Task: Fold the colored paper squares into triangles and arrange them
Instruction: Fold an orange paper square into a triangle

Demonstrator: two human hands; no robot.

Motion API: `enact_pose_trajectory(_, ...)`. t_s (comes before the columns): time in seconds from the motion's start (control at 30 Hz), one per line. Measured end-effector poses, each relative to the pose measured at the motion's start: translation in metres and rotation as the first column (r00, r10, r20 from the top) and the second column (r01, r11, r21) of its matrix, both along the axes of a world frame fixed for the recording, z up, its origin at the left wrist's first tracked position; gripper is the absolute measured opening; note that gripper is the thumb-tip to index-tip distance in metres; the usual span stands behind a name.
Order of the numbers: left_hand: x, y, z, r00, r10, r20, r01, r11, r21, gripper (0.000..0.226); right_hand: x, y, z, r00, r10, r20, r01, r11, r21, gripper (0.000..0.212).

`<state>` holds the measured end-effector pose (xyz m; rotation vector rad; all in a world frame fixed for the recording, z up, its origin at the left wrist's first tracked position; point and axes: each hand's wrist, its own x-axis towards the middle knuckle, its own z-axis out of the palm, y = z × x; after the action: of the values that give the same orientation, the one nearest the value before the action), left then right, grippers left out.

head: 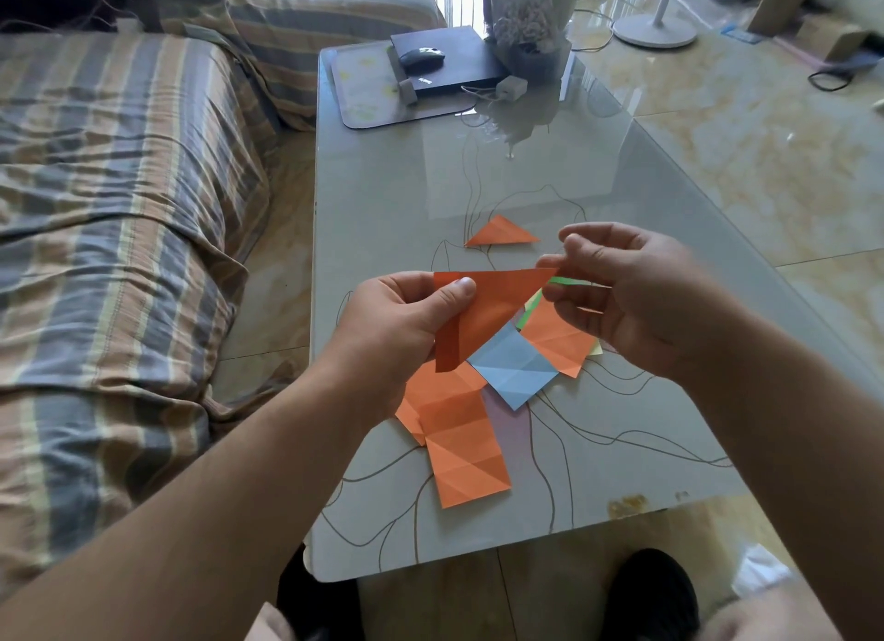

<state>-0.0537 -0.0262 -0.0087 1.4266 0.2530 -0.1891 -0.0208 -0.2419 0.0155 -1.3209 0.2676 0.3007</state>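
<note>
I hold an orange paper (488, 312) folded into a triangle above the glass table (382, 200). My left hand (397, 324) pinches its left corner with the thumb on top. My right hand (626, 291) pinches its right tip. Below it lies a loose pile of creased squares: a blue one (514, 370), an orange one (557, 339) to the right, another orange one (461, 449) nearer me, with green (531, 308) and pink (509, 425) sheets partly hidden. A finished small orange triangle (501, 233) lies flat farther back on the table.
A striped sofa (110, 238) runs along the table's left side. At the far end stand a dark box with a mouse (423, 57) on it, a mat (363, 90) and a wrapped bouquet (526, 18). A fan base (654, 30) stands on the tiled floor to the right.
</note>
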Motion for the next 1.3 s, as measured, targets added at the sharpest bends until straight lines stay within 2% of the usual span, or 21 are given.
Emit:
enact_pose_trajectory(0.1, -0.001, 0.000, 0.001, 1.000, -0.002, 0.018, 0.002, 1.000, -0.007, 0.013, 0.001, 0.000, 0.004, 1.000, 0.005, -0.020, -0.004, 0.999, 0.033, 0.022)
enact_pose_trajectory(0.23, -0.003, -0.005, 0.001, 0.998, -0.010, 0.055, 0.011, 1.000, -0.019, 0.015, -0.012, 0.014, 0.004, 0.987, 0.154, 0.039, -0.155, 0.988, 0.009, 0.051)
enact_pose_trajectory(0.33, -0.006, -0.010, 0.002, 0.998, -0.031, 0.056, 0.032, 0.999, -0.028, 0.020, -0.019, 0.028, -0.003, 0.985, 0.164, 0.046, -0.166, 0.985, 0.048, 0.061)
enact_pose_trajectory(0.57, -0.004, -0.008, 0.006, 0.998, -0.003, -0.059, -0.004, 0.992, -0.130, 0.017, -0.013, 0.035, -0.008, 0.999, 0.019, -0.038, -0.012, 0.986, 0.166, 0.058)
enact_pose_trajectory(0.63, -0.004, -0.009, 0.007, 0.996, 0.001, -0.086, -0.015, 0.986, -0.166, 0.015, -0.013, 0.034, -0.007, 0.998, 0.051, -0.049, -0.042, 0.982, 0.183, 0.061)
enact_pose_trajectory(0.73, -0.004, -0.009, 0.007, 0.994, -0.003, -0.106, -0.018, 0.980, -0.198, 0.012, -0.017, 0.037, -0.009, 0.984, 0.166, -0.056, -0.152, 0.968, 0.201, 0.052)
enact_pose_trajectory(0.8, -0.003, -0.008, 0.006, 0.994, 0.000, -0.105, -0.022, 0.979, -0.205, 0.015, -0.018, 0.040, -0.011, 0.985, 0.163, -0.056, -0.150, 0.971, 0.185, 0.046)
enact_pose_trajectory(0.93, -0.002, -0.007, 0.005, 0.995, 0.027, -0.096, -0.046, 0.977, -0.208, 0.019, -0.016, 0.041, -0.012, 0.992, 0.113, -0.049, -0.105, 0.986, 0.133, 0.049)
enact_pose_trajectory(1.1, 0.001, -0.005, 0.003, 0.993, 0.055, -0.103, -0.077, 0.974, -0.215, 0.016, -0.018, 0.042, -0.013, 0.969, 0.237, -0.064, -0.230, 0.968, 0.098, 0.045)
enact_pose_trajectory(1.3, 0.001, -0.007, 0.003, 0.990, 0.098, -0.097, -0.118, 0.966, -0.231, 0.014, -0.016, 0.044, -0.010, 0.977, 0.212, -0.012, -0.212, 0.977, 0.022, 0.045)
